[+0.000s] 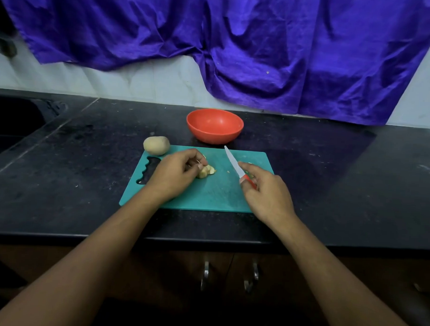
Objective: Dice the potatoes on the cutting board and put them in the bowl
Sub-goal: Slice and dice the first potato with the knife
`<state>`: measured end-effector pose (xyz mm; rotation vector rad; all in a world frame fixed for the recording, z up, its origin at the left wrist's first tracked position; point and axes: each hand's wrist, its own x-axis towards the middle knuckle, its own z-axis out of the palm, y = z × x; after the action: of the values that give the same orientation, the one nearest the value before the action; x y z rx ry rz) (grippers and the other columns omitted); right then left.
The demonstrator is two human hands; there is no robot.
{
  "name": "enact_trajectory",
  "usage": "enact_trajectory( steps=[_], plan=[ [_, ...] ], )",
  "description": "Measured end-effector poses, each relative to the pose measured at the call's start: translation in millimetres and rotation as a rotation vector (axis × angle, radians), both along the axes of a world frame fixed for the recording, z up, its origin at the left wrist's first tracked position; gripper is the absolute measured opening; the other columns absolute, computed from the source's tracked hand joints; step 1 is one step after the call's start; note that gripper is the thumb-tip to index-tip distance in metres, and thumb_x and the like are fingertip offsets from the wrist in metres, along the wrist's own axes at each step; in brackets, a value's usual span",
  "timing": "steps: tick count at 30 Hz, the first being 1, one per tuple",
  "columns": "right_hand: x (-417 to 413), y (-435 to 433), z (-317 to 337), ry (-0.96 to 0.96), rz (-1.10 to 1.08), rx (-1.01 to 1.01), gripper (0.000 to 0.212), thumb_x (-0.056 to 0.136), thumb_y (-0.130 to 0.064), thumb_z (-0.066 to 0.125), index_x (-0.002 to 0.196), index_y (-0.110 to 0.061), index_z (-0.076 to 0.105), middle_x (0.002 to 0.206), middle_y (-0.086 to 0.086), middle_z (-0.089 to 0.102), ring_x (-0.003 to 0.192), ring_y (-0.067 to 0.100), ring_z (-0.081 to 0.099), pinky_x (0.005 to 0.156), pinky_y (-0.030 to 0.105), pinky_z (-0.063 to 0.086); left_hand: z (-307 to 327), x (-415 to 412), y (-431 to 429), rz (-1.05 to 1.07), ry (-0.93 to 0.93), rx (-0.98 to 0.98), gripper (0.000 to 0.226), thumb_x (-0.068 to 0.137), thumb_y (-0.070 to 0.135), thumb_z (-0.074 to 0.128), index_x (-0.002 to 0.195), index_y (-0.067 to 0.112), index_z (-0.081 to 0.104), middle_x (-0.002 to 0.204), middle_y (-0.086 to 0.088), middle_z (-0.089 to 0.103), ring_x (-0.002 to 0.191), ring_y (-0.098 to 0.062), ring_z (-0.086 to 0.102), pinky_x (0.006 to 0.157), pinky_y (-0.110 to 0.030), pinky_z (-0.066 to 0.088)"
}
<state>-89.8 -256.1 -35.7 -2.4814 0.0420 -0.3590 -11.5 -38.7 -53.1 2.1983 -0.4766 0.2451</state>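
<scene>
The round red bowl stands on the black speckled bench just behind the flat teal cutting board, showing only its smooth interior. The left hand curls its fingers round pale cut potato pieces on the board, and the right hand grips the knife (red handle, white pointed blade) beside them. One whole oval potato rests at the board's far left corner.

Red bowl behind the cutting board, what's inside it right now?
The red bowl shows only its bare inner wall, with nothing lying in it. Its near rim hides the lowest part inside.
</scene>
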Motion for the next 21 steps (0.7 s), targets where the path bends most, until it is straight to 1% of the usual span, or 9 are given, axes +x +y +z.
enact_trajectory(
  steps=[3, 9, 11, 13, 14, 16, 18, 20, 21],
  plan=[
    [0, 0, 0, -0.001, -0.006, -0.002, 0.044, 0.103, -0.031, 0.055, 0.147, -0.038, 0.054, 0.11, 0.0, 0.074, 0.099, 0.024, 0.07, 0.084, 0.04, 0.06, 2, 4, -5, 0.046, -0.051, 0.098, 0.012, 0.095, 0.024, 0.063, 0.091, 0.033, 0.069, 0.083, 0.017, 0.071, 0.076, -0.005, 0.062, 0.076, -0.038, 0.055],
    [1, 1, -1, -0.002, -0.011, -0.023, 0.045, 0.103, -0.032, 0.054, 0.147, -0.039, 0.053, 0.112, 0.002, 0.074, 0.1, 0.023, 0.07, 0.084, 0.042, 0.06, 7, 9, -14, 0.113, -0.111, 0.209, 0.018, 0.091, 0.016, 0.061, 0.093, 0.03, 0.071, 0.087, 0.018, 0.071, 0.082, -0.005, 0.063, 0.075, -0.042, 0.056],
    [0, 0, 0, -0.005, -0.012, -0.026, 0.045, 0.103, -0.032, 0.054, 0.147, -0.039, 0.053, 0.111, 0.003, 0.074, 0.095, 0.022, 0.071, 0.082, 0.041, 0.06, 6, 9, -13, 0.106, -0.129, 0.201, 0.016, 0.091, 0.018, 0.061, 0.093, 0.03, 0.071, 0.086, 0.017, 0.071, 0.082, -0.005, 0.063, 0.074, -0.041, 0.056],
    [0, 0, 0, -0.008, -0.015, -0.024, 0.044, 0.103, -0.032, 0.055, 0.147, -0.039, 0.053, 0.109, 0.006, 0.073, 0.082, 0.019, 0.071, 0.077, 0.04, 0.06, 5, 5, -10, 0.086, -0.148, 0.186, 0.01, 0.093, 0.025, 0.064, 0.092, 0.03, 0.073, 0.085, 0.018, 0.071, 0.08, -0.004, 0.063, 0.074, -0.039, 0.056],
    [0, 0, -1, -0.01, -0.014, -0.02, 0.044, 0.103, -0.032, 0.055, 0.146, -0.039, 0.053, 0.109, 0.006, 0.073, 0.081, 0.019, 0.07, 0.077, 0.04, 0.06, 4, 3, -9, 0.066, -0.154, 0.182, 0.007, 0.093, 0.03, 0.067, 0.091, 0.03, 0.074, 0.084, 0.018, 0.07, 0.08, -0.003, 0.062, 0.073, -0.037, 0.055],
    [0, 0, -2, -0.009, -0.009, -0.01, 0.044, 0.103, -0.032, 0.055, 0.146, -0.04, 0.053, 0.111, 0.003, 0.074, 0.094, 0.022, 0.071, 0.082, 0.041, 0.059, 2, -2, -6, 0.021, -0.156, 0.182, 0.009, 0.088, 0.039, 0.075, 0.09, 0.03, 0.076, 0.086, 0.017, 0.07, 0.081, -0.001, 0.063, 0.074, -0.034, 0.054],
    [0, 0, -1, -0.004, -0.008, -0.013, 0.045, 0.103, -0.032, 0.054, 0.147, -0.04, 0.053, 0.11, 0.002, 0.074, 0.098, 0.023, 0.07, 0.083, 0.041, 0.06, 1, -6, -2, -0.019, -0.149, 0.175, 0.012, 0.084, 0.039, 0.08, 0.09, 0.029, 0.077, 0.087, 0.016, 0.069, 0.082, -0.002, 0.064, 0.076, -0.033, 0.055],
    [0, 0, 0, -0.002, -0.012, -0.03, 0.045, 0.103, -0.032, 0.054, 0.147, -0.04, 0.052, 0.11, 0.005, 0.073, 0.093, 0.022, 0.07, 0.08, 0.04, 0.06, 1, -8, 1, -0.051, -0.127, 0.152, 0.014, 0.082, 0.039, 0.083, 0.091, 0.029, 0.079, 0.089, 0.015, 0.071, 0.083, -0.002, 0.065, 0.078, -0.032, 0.055],
    [0, -1, 0, -0.003, -0.014, -0.036, 0.045, 0.103, -0.032, 0.054, 0.147, -0.04, 0.052, 0.111, 0.006, 0.073, 0.087, 0.02, 0.071, 0.077, 0.039, 0.06, 0, -8, 2, -0.06, -0.11, 0.138, 0.015, 0.081, 0.038, 0.084, 0.091, 0.028, 0.079, 0.09, 0.015, 0.072, 0.083, -0.001, 0.066, 0.078, -0.032, 0.056]
  ],
)
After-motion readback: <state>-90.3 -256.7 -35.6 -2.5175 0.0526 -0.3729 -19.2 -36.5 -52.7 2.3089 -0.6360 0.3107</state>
